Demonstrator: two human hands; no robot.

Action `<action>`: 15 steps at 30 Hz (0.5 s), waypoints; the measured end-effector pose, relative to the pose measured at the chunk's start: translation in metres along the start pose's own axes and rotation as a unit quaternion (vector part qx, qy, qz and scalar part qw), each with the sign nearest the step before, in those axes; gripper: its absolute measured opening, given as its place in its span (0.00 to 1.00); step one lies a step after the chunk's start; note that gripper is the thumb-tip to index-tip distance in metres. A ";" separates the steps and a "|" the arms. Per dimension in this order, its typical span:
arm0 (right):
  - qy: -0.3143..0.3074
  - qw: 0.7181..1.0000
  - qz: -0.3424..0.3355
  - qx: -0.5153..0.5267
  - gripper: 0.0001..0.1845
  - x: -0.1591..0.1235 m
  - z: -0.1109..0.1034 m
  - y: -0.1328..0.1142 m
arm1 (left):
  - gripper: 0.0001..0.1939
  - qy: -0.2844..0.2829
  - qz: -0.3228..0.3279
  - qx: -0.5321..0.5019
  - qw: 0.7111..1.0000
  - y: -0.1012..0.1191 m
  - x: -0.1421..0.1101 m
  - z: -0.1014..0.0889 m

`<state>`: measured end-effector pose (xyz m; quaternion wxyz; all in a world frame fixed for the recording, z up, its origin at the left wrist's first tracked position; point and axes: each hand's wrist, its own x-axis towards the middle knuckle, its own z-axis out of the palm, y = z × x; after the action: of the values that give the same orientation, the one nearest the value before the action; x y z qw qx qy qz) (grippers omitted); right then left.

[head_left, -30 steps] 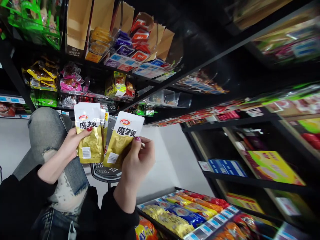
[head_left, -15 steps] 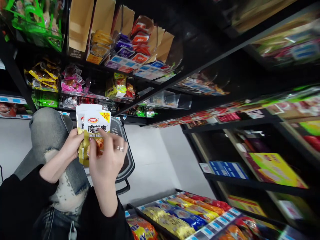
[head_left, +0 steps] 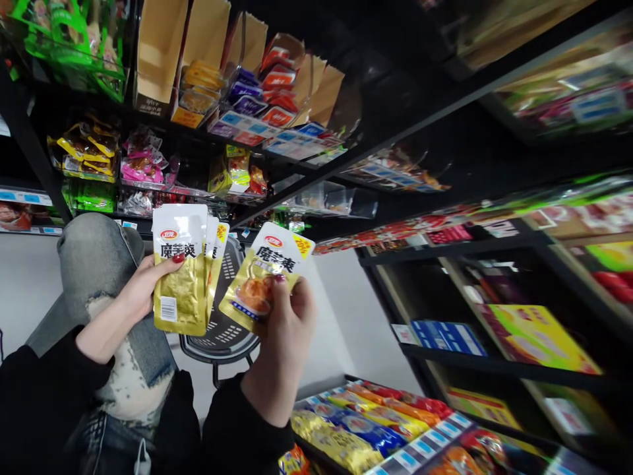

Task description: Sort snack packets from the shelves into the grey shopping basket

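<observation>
My left hand [head_left: 143, 284] grips a small stack of white-and-gold snack packets [head_left: 180, 290], thumb across the front one, which shows a barcode at its lower left. Behind it, the edges of others stick out to the right. Apart from the stack, a single snack packet [head_left: 257, 280] with a yellow "20%" corner and a food picture is pinched in my right hand [head_left: 291, 310]. It tilts to the right, thumb on its front. Below the packets stands a dark stool-like thing with a slotted top [head_left: 232, 330], partly covered by them.
Black shelves ahead hold open cardboard boxes [head_left: 200, 39] and bins of bagged snacks [head_left: 143, 155]. A low rack of colourful bags [head_left: 346, 429] stands at lower right. More shelving with boxes [head_left: 539, 333] runs along the right. My bent knee [head_left: 96, 254] is at left.
My right hand has moved right with one packet, away from the stack. The stack in my left hand now shows a packet with a barcode in front.
</observation>
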<state>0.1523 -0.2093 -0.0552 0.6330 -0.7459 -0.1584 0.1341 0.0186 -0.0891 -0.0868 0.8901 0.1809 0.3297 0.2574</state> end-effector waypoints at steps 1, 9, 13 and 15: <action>-0.013 1.000 0.000 -0.002 0.14 0.000 0.001 0.002 | 0.11 -0.004 -0.005 -0.002 1.000 0.000 0.000 0.000; -0.117 0.993 -0.018 -0.006 0.17 -0.027 0.048 0.016 | 0.10 -0.042 -0.035 -0.012 0.998 -0.001 -0.002 0.003; -0.085 0.993 -0.061 -0.053 0.19 -0.029 0.053 0.017 | 0.11 -0.032 -0.025 -0.009 0.999 -0.001 -0.001 0.003; -0.027 0.983 -0.141 -0.116 0.16 -0.029 0.049 0.014 | 0.11 -0.016 -0.017 -0.005 1.000 -0.002 -0.001 0.004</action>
<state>0.1075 -0.1787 -0.0765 0.5503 -0.7805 -0.2933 0.0440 0.0212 -0.0917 -0.0845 0.9005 0.1746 0.3171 0.2410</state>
